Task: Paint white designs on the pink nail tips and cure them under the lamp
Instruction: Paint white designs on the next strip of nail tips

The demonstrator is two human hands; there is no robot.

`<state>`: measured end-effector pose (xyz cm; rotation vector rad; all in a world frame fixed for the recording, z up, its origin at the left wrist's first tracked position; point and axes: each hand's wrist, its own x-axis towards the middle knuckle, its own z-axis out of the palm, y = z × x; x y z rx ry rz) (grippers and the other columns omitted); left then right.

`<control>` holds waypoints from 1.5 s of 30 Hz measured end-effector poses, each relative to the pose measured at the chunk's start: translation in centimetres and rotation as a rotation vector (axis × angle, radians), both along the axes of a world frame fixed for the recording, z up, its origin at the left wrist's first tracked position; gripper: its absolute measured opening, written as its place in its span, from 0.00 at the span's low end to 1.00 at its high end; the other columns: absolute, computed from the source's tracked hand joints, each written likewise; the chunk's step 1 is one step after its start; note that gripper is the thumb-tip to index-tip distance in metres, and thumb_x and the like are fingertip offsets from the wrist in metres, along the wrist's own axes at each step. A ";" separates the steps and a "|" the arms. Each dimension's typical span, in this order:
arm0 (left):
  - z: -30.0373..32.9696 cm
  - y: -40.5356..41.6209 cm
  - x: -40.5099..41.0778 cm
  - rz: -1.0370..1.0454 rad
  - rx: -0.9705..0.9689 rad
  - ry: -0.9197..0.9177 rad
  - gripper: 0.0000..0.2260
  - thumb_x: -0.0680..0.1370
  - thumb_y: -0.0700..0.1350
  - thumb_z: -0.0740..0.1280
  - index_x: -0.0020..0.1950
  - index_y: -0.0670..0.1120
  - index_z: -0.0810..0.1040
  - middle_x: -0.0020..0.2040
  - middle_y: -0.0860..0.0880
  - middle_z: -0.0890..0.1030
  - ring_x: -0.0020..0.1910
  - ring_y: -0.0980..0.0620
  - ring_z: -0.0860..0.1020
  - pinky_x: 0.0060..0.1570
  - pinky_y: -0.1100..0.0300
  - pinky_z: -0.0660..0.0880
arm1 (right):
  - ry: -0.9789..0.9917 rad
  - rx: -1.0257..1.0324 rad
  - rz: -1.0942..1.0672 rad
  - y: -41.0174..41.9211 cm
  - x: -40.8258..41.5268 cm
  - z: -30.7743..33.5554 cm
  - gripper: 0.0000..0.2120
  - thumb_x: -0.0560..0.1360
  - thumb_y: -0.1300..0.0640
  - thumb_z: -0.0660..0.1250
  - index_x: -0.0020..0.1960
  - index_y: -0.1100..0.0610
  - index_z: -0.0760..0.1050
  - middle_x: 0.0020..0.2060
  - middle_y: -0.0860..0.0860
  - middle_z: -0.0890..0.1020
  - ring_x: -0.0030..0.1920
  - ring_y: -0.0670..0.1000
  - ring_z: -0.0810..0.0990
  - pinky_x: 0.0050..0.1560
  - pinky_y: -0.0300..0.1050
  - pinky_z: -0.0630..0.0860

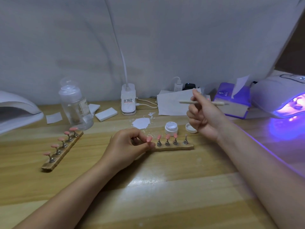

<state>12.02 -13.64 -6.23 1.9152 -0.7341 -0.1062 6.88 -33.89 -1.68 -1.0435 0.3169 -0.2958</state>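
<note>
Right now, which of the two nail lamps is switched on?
The nail lamp at the right edge: purple light glows from its opening. The left lamp is dark inside.

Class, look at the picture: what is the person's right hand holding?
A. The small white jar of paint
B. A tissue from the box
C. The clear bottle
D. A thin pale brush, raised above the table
D: the right hand grips a thin pale brush up in the air, while the open white jar stands on the table below it.
</note>
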 end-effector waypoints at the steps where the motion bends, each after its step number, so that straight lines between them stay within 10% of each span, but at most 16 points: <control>1: -0.1 0.0 0.0 -0.002 0.002 0.000 0.07 0.66 0.41 0.75 0.32 0.46 0.78 0.34 0.39 0.80 0.33 0.50 0.74 0.38 0.55 0.71 | 0.018 -0.052 -0.016 -0.1 0.1 -0.1 0.17 0.78 0.45 0.57 0.34 0.53 0.66 0.15 0.46 0.64 0.15 0.43 0.58 0.15 0.32 0.54; 8: -0.2 0.3 0.3 -0.042 0.004 -0.020 0.08 0.66 0.42 0.75 0.33 0.52 0.79 0.31 0.52 0.76 0.33 0.54 0.72 0.41 0.59 0.69 | 0.048 -0.331 -0.058 0.1 0.2 -0.5 0.21 0.79 0.43 0.53 0.38 0.56 0.72 0.16 0.49 0.70 0.16 0.44 0.60 0.19 0.32 0.58; 11: -0.3 0.4 0.3 -0.048 0.010 -0.039 0.07 0.66 0.42 0.75 0.33 0.51 0.79 0.31 0.53 0.75 0.34 0.54 0.72 0.41 0.59 0.68 | 0.032 -0.634 -0.070 0.3 -0.1 -0.4 0.04 0.77 0.57 0.63 0.43 0.53 0.74 0.27 0.48 0.81 0.21 0.42 0.68 0.22 0.34 0.66; 16: -0.3 0.4 0.3 -0.048 0.018 -0.079 0.06 0.67 0.42 0.75 0.34 0.51 0.80 0.32 0.53 0.76 0.33 0.55 0.71 0.41 0.59 0.70 | -0.013 -0.723 -0.148 0.3 -0.1 -0.3 0.19 0.78 0.67 0.51 0.55 0.49 0.74 0.47 0.46 0.82 0.21 0.41 0.66 0.24 0.34 0.67; 33: -0.5 0.3 0.5 -0.048 0.024 -0.075 0.08 0.66 0.45 0.75 0.32 0.55 0.79 0.33 0.48 0.78 0.34 0.55 0.72 0.40 0.59 0.69 | -0.139 -0.343 -0.172 0.5 -0.1 0.2 0.10 0.77 0.61 0.58 0.48 0.51 0.77 0.39 0.46 0.84 0.23 0.44 0.70 0.25 0.34 0.69; 39: -0.6 0.3 0.5 -0.033 0.021 -0.043 0.08 0.66 0.43 0.75 0.32 0.53 0.78 0.29 0.55 0.73 0.32 0.56 0.70 0.37 0.63 0.67 | -0.038 -0.654 -0.200 0.8 0.0 -1.0 0.20 0.77 0.49 0.61 0.30 0.57 0.70 0.15 0.46 0.70 0.16 0.43 0.64 0.20 0.31 0.61; 45: -0.5 0.2 0.4 -0.033 0.013 -0.033 0.08 0.66 0.43 0.75 0.32 0.53 0.79 0.32 0.49 0.76 0.33 0.55 0.71 0.38 0.60 0.68 | 0.054 -0.982 -0.209 0.8 0.5 -2.0 0.16 0.75 0.46 0.63 0.34 0.55 0.69 0.17 0.45 0.74 0.21 0.38 0.70 0.25 0.27 0.65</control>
